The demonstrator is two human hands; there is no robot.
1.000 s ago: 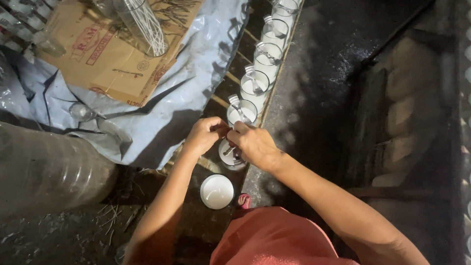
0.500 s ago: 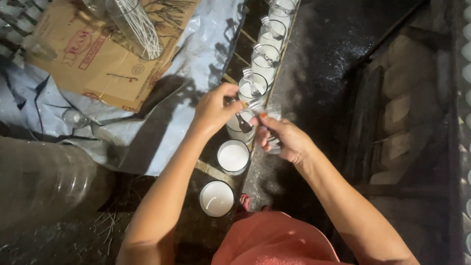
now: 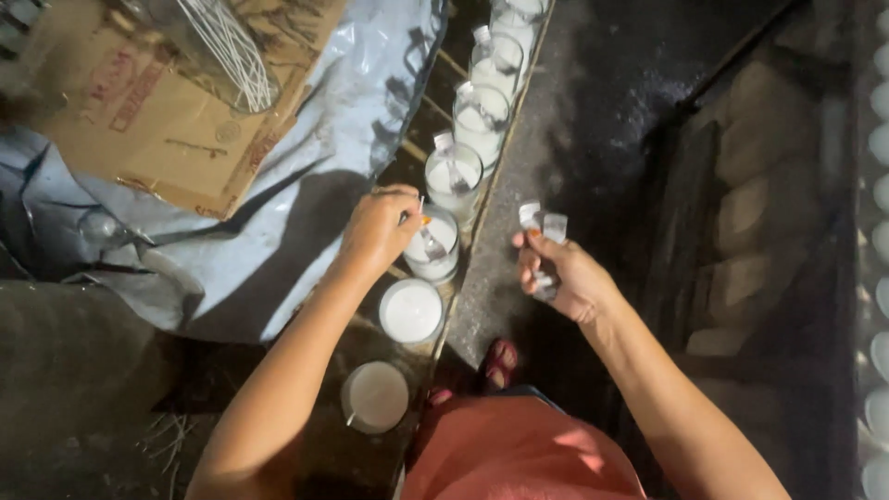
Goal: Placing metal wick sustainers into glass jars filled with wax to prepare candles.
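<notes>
Dark floor holds a row of jars running toward 1 o'clock. Left hand (image 3: 378, 230) pinches a clip (image 3: 428, 243) on the jar (image 3: 433, 248) right beside it. Right hand (image 3: 560, 278), at 3 o'clock, grips loose clips (image 3: 543, 220).

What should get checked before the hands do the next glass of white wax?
1. Left hand on the glass in the row: ok, fingers at its rim.
2. Right hand holds spare clear clips: ok.
3. Clip across that glass sits straight: cannot tell, hand covers part.
4. Nearer glasses free of clips: ok.
5. Farther glass has its clip: ok.
</notes>
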